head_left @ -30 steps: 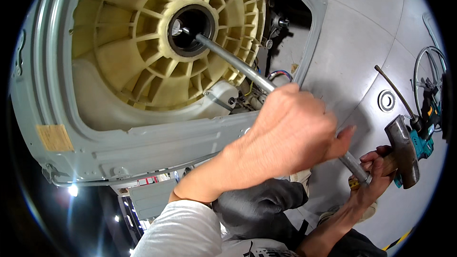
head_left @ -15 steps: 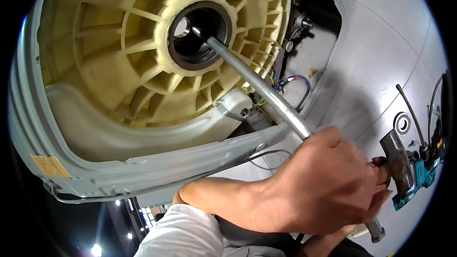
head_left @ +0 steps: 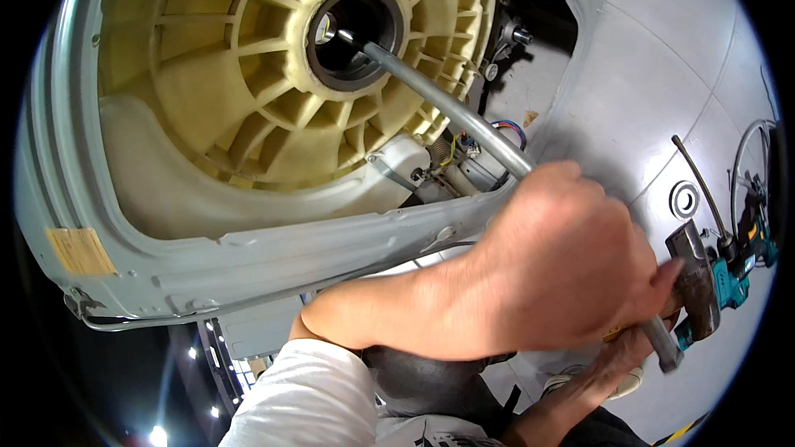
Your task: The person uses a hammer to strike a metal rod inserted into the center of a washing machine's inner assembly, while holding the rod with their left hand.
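Observation:
My left hand [head_left: 571,265] is wrapped round a long grey metal rod [head_left: 451,112]. The rod slants up to the left, its far tip inside the dark round hub [head_left: 358,79] of a cream ribbed plastic tub [head_left: 186,70]. Its wider near end sticks out below my left hand. My right hand [head_left: 633,348], largely hidden behind the left, grips a hammer [head_left: 696,281]; most of the handle is covered. The dark steel hammer head is beside the near end of the rod; I cannot tell whether they touch. Inside the hub a bright round opening shows.
A grey metal cabinet frame [head_left: 348,236] surrounds the tub, with coloured wires [head_left: 509,128] by its lower right. On the light tiled floor [head_left: 654,74] lie a ring-shaped bearing [head_left: 684,199], a thin dark rod [head_left: 700,182] and teal power tools [head_left: 733,281]. My shoe [head_left: 627,384] shows below.
The view has shifted, so the tub and cabinet sit higher in the picture. The hammer head is closer to the rod's near end. Both hands keep their hold.

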Tool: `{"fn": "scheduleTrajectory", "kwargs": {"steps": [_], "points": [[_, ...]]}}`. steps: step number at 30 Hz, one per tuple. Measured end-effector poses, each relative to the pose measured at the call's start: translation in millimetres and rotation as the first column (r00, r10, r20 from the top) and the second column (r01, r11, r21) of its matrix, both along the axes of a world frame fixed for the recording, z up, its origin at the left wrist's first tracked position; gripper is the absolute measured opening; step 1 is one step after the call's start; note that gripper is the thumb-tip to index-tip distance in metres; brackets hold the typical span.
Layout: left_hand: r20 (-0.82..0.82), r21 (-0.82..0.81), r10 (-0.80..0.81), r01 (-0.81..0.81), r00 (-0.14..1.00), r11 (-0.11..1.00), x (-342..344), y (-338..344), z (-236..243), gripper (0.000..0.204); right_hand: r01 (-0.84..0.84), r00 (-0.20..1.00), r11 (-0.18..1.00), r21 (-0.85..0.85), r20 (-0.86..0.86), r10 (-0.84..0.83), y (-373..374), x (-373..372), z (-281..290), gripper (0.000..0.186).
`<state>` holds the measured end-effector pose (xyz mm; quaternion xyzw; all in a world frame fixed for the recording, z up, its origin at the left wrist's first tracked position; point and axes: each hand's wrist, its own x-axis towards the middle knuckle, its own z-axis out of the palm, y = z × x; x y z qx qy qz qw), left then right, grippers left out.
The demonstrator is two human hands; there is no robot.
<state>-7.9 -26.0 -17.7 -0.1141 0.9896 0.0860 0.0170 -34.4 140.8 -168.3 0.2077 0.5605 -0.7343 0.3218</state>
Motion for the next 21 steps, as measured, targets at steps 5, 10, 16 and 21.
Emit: {"fn": "scheduleTrajectory", "kwargs": {"steps": [5,10,16,21], "points": [[0.014,-0.009,-0.009,0.009,1.000,1.000,-4,1,0,0.042,-0.041,0.981,0.987,-0.156,-0.192,0.011,22,4,3,0.023],[-0.050,-0.080,-0.014,0.010,0.999,0.997,-5,1,-6,0.046,0.053,0.982,0.983,-0.177,-0.170,-0.084,29,-8,42,0.027],[-0.046,0.017,-0.073,0.074,0.996,0.997,3,-3,-5,0.042,0.026,0.967,0.991,-0.129,-0.250,-0.058,61,-19,65,0.037],[0.058,-0.087,-0.034,0.039,0.998,0.995,6,7,-9,0.047,-0.032,0.930,0.990,-0.138,-0.368,-0.022,80,-14,66,0.049]]}}
